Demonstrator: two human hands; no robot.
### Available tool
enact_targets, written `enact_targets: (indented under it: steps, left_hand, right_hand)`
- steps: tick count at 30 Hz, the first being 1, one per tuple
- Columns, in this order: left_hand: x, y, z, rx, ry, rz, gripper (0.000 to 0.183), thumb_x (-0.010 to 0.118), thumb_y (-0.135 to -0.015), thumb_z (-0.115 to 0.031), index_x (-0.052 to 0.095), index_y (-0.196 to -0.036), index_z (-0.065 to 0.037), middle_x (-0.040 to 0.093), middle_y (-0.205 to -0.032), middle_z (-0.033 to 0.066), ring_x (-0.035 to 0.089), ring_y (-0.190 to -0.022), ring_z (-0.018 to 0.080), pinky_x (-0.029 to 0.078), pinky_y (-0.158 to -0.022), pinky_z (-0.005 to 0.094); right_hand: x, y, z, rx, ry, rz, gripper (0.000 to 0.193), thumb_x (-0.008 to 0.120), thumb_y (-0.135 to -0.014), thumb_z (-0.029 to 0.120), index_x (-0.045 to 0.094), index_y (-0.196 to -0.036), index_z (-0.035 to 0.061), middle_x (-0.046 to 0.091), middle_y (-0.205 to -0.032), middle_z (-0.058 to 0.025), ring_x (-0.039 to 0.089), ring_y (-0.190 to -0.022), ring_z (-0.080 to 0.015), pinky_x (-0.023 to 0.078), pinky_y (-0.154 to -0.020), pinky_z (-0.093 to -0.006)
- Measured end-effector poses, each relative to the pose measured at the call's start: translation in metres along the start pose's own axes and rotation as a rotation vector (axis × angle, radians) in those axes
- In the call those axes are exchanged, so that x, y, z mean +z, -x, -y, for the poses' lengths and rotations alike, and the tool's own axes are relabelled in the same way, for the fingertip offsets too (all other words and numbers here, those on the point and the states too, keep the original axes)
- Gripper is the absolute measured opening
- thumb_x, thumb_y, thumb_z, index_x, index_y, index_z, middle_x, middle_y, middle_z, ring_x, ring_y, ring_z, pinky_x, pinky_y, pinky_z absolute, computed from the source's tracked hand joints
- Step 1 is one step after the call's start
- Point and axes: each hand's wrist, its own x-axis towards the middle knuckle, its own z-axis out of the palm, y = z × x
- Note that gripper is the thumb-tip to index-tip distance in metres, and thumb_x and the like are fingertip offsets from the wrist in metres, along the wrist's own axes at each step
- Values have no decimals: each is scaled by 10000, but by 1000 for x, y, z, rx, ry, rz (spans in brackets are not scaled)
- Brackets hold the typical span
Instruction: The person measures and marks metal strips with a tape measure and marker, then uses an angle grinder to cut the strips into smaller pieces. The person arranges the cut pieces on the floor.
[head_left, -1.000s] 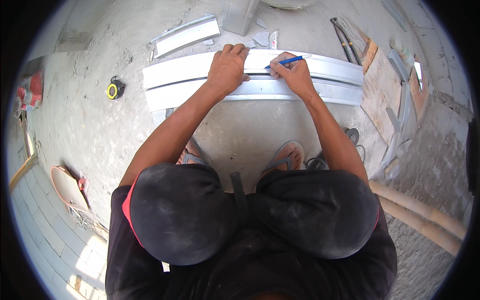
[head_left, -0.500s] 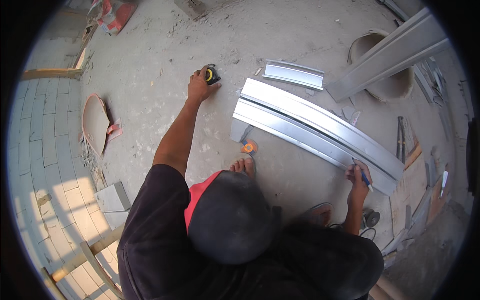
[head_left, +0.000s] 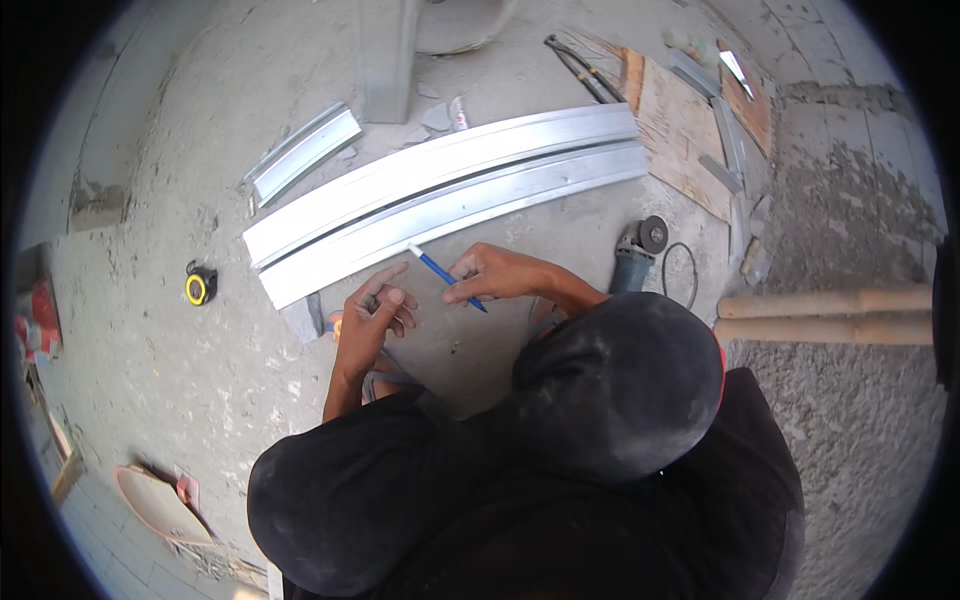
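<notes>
My right hand (head_left: 490,272) pinches a blue pen (head_left: 437,266) with a pale end, which slants toward the near edge of a long silver metal channel (head_left: 450,205). Facing it, my left hand (head_left: 372,318) is empty, its fingers loosely curved and apart, close to the pen's pale end. A second silver channel (head_left: 430,165) lies alongside the first, a dark gap running between them. Off to the left, a black and yellow tape measure (head_left: 201,285) rests on the floor, away from both hands. Behind my left hand an orange disc (head_left: 337,326) is mostly hidden.
An angle grinder (head_left: 632,258) with its cord lies to the right. Beyond the channels are a short metal offcut (head_left: 308,155), an upright grey post (head_left: 385,60) and a long-handled tool (head_left: 585,68). Boards (head_left: 680,140) and wooden poles (head_left: 825,315) lie at the right.
My left hand has let go of the tape measure and come back toward my right hand. The pen has come off the channel's right part, and the view has turned rightward.
</notes>
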Motion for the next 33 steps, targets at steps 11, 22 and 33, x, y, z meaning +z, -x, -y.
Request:
enact_targets:
  steps: [11,22,33]
  left_hand:
    - [-12,-17,-19,-223,-267,189,437,647,-1094,-346,641,-1357,2,723,-921,78,659,-676,122,469,-587,224]
    - [4,-16,-30,-450,-400,133,498,637,-1097,-366,599,-1394,31,734,-903,83,666,-641,131,466,-545,241]
    - [-79,-24,0,-433,-608,149,505,636,-1096,-392,578,-1434,-22,758,-942,105,741,-701,166,520,-549,241]
  right_hand:
    - [-53,81,-9,-403,-119,-636,274,799,-972,263,757,-914,-2,669,-724,-31,545,-620,-84,414,-567,-281]
    - [-174,357,-237,254,575,-2184,460,639,-929,11,660,-1382,81,726,-1160,-184,727,-1000,-316,566,-941,-422]
    - [-275,431,-277,814,517,-2300,684,811,-893,287,534,-1469,43,598,-1393,-207,596,-1289,-424,536,-1059,-522]
